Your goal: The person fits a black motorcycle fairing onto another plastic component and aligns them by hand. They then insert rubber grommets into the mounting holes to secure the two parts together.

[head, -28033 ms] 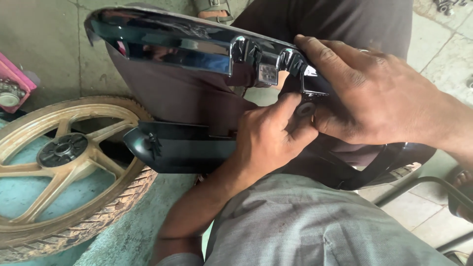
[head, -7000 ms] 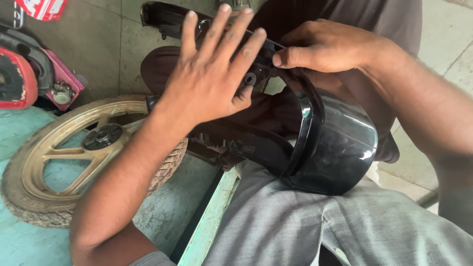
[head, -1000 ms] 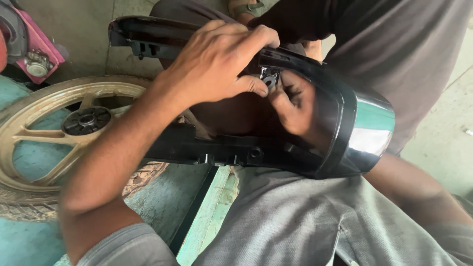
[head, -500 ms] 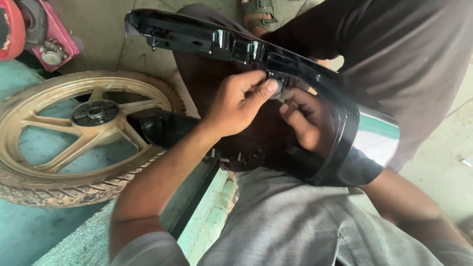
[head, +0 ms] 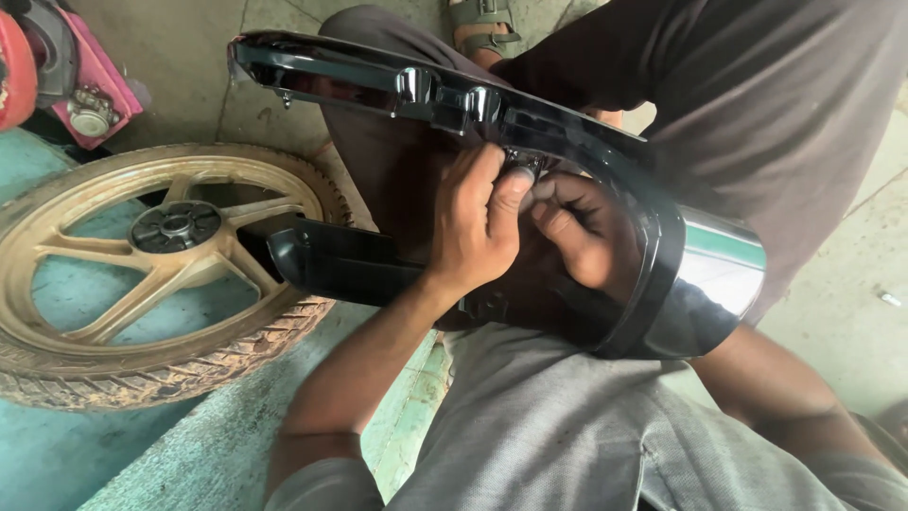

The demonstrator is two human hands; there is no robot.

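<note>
Hiding a small fitting (head: 523,163): both hands (head: 530,222), black cowl (head: 662,274).

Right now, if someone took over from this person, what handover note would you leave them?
Left hand: fingers pinched at a small fitting on the inner rim of the glossy black cowl.
Right hand: inside the cowl, fingertips at the same fitting.
The cowl rests across the lap, with its open side up.
A gold spoked wheel lies on the floor to the left.
Whether the fitting is fastened or loose cannot be seen, so check it first.
</note>
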